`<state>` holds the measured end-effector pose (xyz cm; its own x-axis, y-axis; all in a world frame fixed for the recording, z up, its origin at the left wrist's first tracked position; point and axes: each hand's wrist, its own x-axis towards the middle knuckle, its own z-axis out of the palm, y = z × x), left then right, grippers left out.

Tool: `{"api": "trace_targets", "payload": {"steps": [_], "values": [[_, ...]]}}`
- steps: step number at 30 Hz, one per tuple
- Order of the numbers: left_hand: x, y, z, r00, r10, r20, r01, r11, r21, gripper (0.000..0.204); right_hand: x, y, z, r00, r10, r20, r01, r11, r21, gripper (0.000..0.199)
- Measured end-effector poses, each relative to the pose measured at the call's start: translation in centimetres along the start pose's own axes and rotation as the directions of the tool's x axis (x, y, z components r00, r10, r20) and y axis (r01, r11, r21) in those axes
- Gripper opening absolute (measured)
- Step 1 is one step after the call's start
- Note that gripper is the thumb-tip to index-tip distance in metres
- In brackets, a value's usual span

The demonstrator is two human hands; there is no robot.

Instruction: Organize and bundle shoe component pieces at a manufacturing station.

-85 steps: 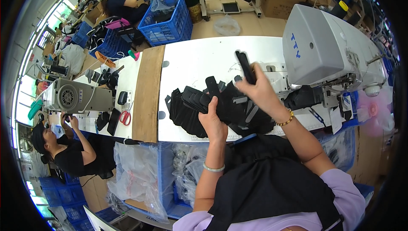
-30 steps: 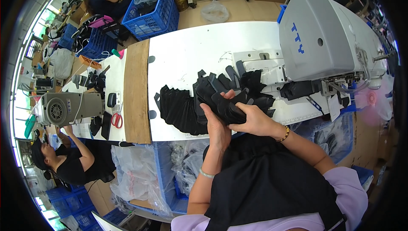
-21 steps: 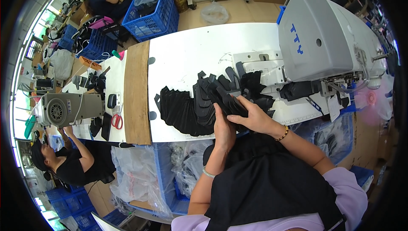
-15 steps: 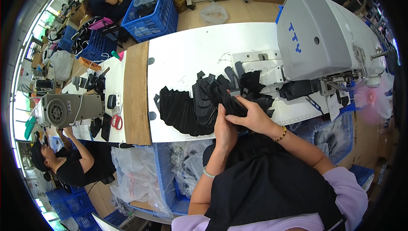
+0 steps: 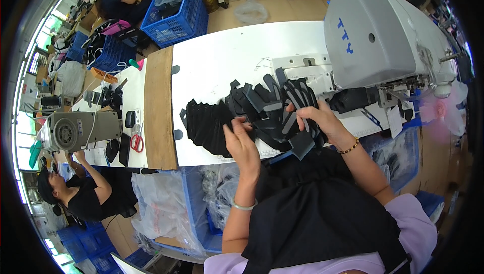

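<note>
Flat black cut pieces, some with grey faces, lie in a loose, overlapping heap (image 5: 275,107) on the white table. My right hand (image 5: 322,123) is at the heap's right side, its bent fingers closed around several fanned pieces (image 5: 300,92). To the left, my left hand (image 5: 243,148) holds nothing; its fingers are apart, beside a neat fanned row of black pieces (image 5: 204,128). One dark square-ended piece (image 5: 302,144) juts over the table's near edge, below my right hand.
A grey sewing machine (image 5: 373,37) stands at the right, with black pieces (image 5: 353,101) by its head. A wooden strip (image 5: 160,107) borders the table's left. Plastic-lined blue bins (image 5: 194,208) sit below the near edge. A pink fan (image 5: 441,115) is at far right; a co-worker (image 5: 83,188) sits left.
My hands have moved apart, the left one leftward and the right one rightward. The bunch between them has spread over the heap, showing more grey faces.
</note>
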<state>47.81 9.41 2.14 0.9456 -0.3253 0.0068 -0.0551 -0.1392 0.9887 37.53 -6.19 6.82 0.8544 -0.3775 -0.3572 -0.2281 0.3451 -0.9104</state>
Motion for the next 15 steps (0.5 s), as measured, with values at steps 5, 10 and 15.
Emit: {"api": "trace_targets", "payload": {"steps": [5,10,15], "values": [[-3.6,1.2,3.1,0.908,-0.13,0.399,0.168,0.984,-0.06,0.046,1.4,2.8,3.0,0.977,-0.167,-0.134,0.155,0.983,-0.095,0.022],[-2.9,1.6,1.2,0.605,-0.302,0.737,0.707,0.629,-0.323,0.062,1.0,2.5,3.4,0.994,-0.074,-0.084,0.076,0.997,0.025,0.027],[-1.9,2.4,0.3,0.581,-0.265,0.77,0.653,0.716,-0.247,0.075,1.7,3.2,3.8,0.993,-0.102,-0.061,0.104,0.994,0.03,0.041]]}}
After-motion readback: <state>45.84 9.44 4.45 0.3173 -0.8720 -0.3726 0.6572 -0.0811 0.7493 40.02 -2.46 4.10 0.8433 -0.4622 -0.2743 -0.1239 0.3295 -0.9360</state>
